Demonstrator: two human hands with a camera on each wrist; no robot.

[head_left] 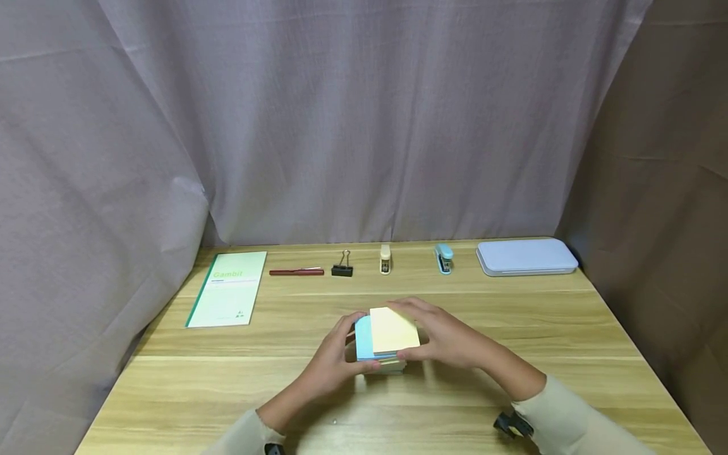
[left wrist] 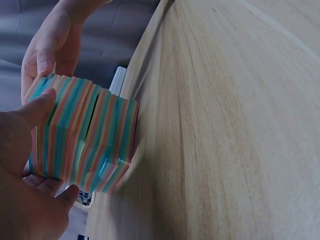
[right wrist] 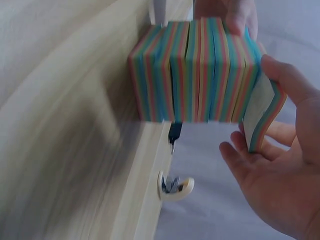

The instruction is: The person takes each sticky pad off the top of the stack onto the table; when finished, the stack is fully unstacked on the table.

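Observation:
A tall stack of sticky note pads [left wrist: 82,132] with striped, coloured edges stands on the table in front of me. My left hand [head_left: 330,361] grips the stack near its top, thumb on the near side and fingers on the far side. My right hand [head_left: 440,335] holds the uppermost sticky note pad [head_left: 394,330], yellow on top, between thumb and fingers. In the right wrist view this pad [right wrist: 270,116] tilts away from the stack at one end, showing a pale underside. In the head view, a blue sheet [head_left: 363,338] shows beneath it on the left.
Along the back lie a green notebook [head_left: 230,291], a dark red pen [head_left: 296,272], a black binder clip [head_left: 342,270], a cream stapler [head_left: 385,259], a blue stapler [head_left: 443,258] and a pale blue case [head_left: 526,256]. Grey curtains [head_left: 364,126] hang behind the wooden table [head_left: 227,392].

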